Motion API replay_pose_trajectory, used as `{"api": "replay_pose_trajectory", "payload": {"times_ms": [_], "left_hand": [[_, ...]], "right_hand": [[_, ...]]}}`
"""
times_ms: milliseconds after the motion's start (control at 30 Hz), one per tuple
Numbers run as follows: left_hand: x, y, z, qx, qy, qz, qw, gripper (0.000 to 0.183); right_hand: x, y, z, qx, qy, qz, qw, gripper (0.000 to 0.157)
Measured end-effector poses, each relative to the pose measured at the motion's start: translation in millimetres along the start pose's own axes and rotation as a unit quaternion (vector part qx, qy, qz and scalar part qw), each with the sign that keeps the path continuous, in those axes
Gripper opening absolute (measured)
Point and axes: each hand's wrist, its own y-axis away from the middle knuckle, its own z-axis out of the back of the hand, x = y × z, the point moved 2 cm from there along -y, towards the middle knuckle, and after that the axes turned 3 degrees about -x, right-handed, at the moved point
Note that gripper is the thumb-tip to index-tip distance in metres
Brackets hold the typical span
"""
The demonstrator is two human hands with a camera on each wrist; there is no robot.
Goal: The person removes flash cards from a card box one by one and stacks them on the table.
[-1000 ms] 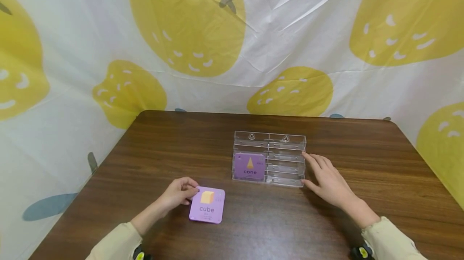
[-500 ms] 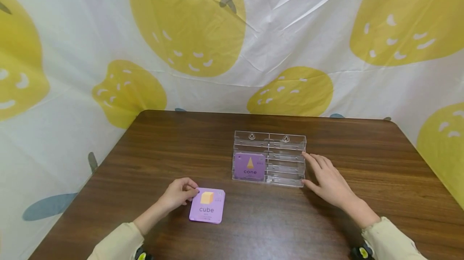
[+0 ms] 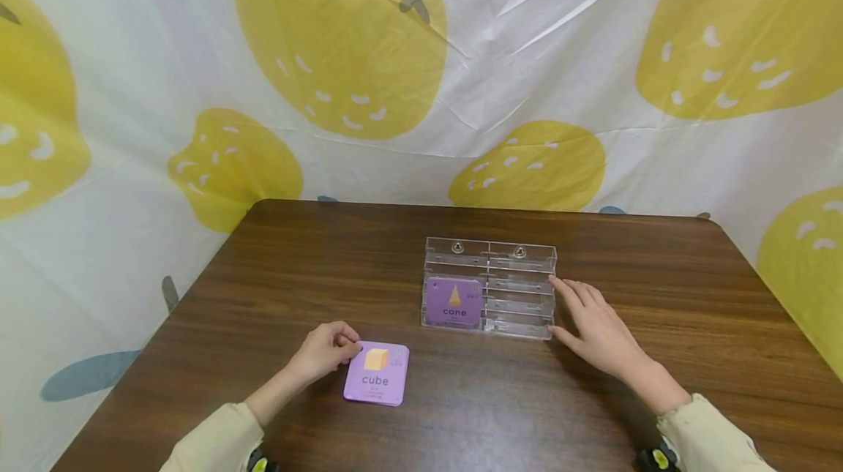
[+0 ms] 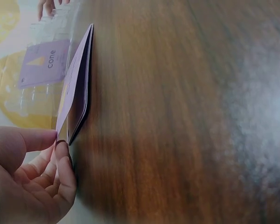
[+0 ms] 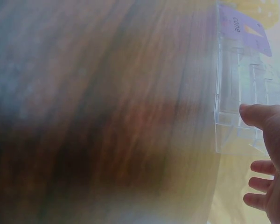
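Left sleeve [image 3: 214, 439]: pale, lower left in my head view.
Left hand [image 3: 323, 351]: thumb and forefinger pinch the cube card [image 3: 375, 378] by its upper-left corner.
The cube card: purple, nearly square, so I can assign no long axis; located on the near part of the brown table [image 3: 500, 406], left of and nearer than the clear rack [image 3: 519, 296]. Its lettering reads upright from the person's side, top edge pointing away. My left wrist view has it tilted, pinched edge raised off the cards beneath [image 4: 87, 93]; their number I cannot tell.
Cone card [image 3: 454, 302]: purple, in the rack's left column, near end, print facing the person, masking the pockets behind it.
The clear rack: long axis left to right, right end slightly nearer; two columns, two round fittings along the far edge.
Right hand [image 3: 596, 329]: fingers spread, thumb against the rack's near right corner, forefinger at its right side, blocking that end.
Right sleeve [image 3: 711, 435]: pale.
Lemon-print sheet [image 3: 369, 154]: hangs behind the table and along both sides.
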Motion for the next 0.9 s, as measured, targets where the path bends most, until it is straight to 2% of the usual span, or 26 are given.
{"api": "replay_pose_trajectory", "payload": {"times_ms": [300, 567, 900], "left_hand": [[-2.7, 2.4, 2.1, -0.001, -0.014, -0.014, 0.9998, 0.009], [-1.2, 4.4, 7.9, -0.014, -0.018, -0.021, 0.9995, 0.008], [-6.4, -1.8, 5.3, -0.019, -0.004, -0.039, 0.9991, 0.009]], "right_hand": [[0.1, 0.2, -0.6, 0.0, 0.001, 0.0, 1.0, 0.078], [-0.1, -0.5, 1.5, -0.004, 0.003, 0.001, 1.0, 0.077], [0.9, -0.2, 0.1, 0.002, 0.001, -0.003, 1.0, 0.077]]}}
